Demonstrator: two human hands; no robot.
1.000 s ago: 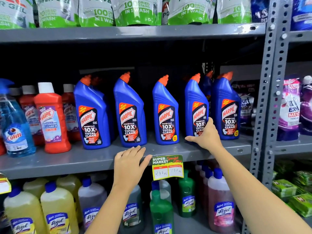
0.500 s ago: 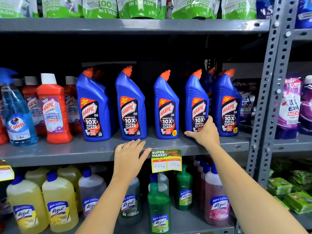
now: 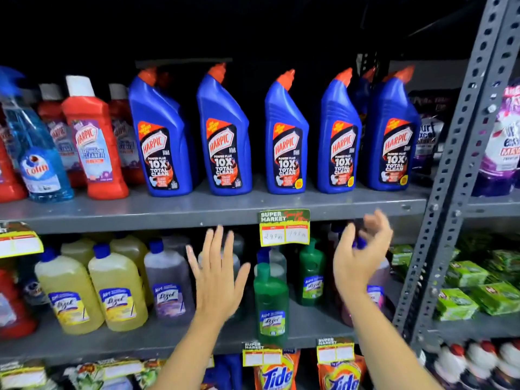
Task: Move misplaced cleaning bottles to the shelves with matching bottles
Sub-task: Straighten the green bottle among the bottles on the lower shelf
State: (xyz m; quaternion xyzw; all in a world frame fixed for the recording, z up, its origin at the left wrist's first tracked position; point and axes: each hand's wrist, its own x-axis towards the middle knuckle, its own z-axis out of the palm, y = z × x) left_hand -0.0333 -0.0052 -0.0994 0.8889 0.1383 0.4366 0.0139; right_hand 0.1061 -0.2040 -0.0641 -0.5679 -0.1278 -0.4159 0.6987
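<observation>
Several blue Harpic bottles (image 3: 284,142) with orange caps stand in a row on the middle grey shelf (image 3: 197,212). Red Harpic bathroom cleaner bottles (image 3: 95,142) and a blue Colin spray bottle (image 3: 36,153) stand to their left. On the shelf below are yellow Lizol bottles (image 3: 118,294), a purple one (image 3: 167,288), green ones (image 3: 271,302) and a pink one (image 3: 377,291). My left hand (image 3: 216,274) is open with fingers spread, in front of the lower shelf. My right hand (image 3: 360,254) hangs blurred in front of the pink bottle's blue cap, fingers loosely curled, holding nothing that I can see.
A perforated grey upright (image 3: 455,175) bounds the shelves on the right; beyond it are purple detergent pouches (image 3: 503,147) and green packets (image 3: 478,288). A price tag (image 3: 284,228) hangs on the middle shelf's edge. Tide packs (image 3: 278,372) sit on the bottom shelf.
Both hands have come off the middle shelf and dropped in front of the lower shelf. The right hand let go of the fourth blue Harpic bottle. The view has tilted downward.
</observation>
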